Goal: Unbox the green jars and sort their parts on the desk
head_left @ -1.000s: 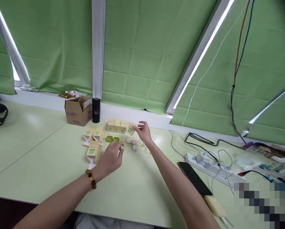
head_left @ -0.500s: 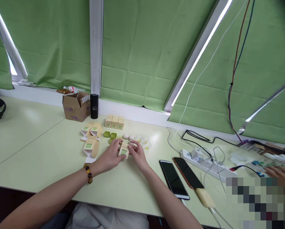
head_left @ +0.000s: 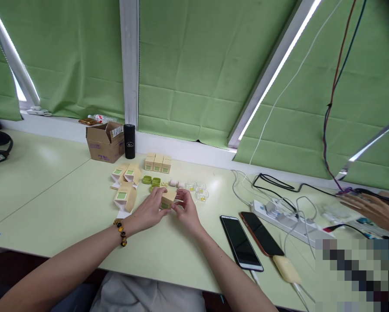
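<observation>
Cardboard-light small box (head_left: 167, 199) is gripped between left hand (head_left: 148, 211) and right hand (head_left: 186, 211) mid-bench (head_left: 51, 203); probably crushable, best held by its side walls.

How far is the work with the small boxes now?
Three closed boxes stand in a row at the back. Both hands, left hand and right hand, hold one small box between them. Three open boxes, green cases and clear pieces lie loose on the table.
</observation>
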`<state>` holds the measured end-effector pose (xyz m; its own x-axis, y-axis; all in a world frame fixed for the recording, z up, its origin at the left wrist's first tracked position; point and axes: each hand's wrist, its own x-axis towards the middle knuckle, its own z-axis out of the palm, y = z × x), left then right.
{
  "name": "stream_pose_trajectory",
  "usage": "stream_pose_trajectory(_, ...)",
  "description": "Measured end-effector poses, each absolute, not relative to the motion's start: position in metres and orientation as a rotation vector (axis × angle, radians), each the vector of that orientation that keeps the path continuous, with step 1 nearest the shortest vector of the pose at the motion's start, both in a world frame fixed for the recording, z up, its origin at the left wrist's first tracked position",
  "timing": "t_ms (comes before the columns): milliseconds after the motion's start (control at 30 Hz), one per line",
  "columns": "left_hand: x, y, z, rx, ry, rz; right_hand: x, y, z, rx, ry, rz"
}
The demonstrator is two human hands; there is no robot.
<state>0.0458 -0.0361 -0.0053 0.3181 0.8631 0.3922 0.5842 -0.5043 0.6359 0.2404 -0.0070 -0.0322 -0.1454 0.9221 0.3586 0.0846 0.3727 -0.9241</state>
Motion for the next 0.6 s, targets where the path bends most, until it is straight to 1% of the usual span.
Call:
stream_pose_trajectory(267,0.05,-0.036,-0.005,2.209,1.373,1.059,0.245,-0.013,-0.024,-0.949,-1.54,0.908)
stream_pose_trajectory(500,0.048,-0.034,-0.009,2.055,1.194,1.124,0.251,-0.013,-0.02,-1.019,-1.392,0.927)
stream_pose_trajectory(600,0.046,-0.033,-0.008,2.057,1.222,1.149,0.251,-0.008,-0.025,-1.066,-1.432,0.916)
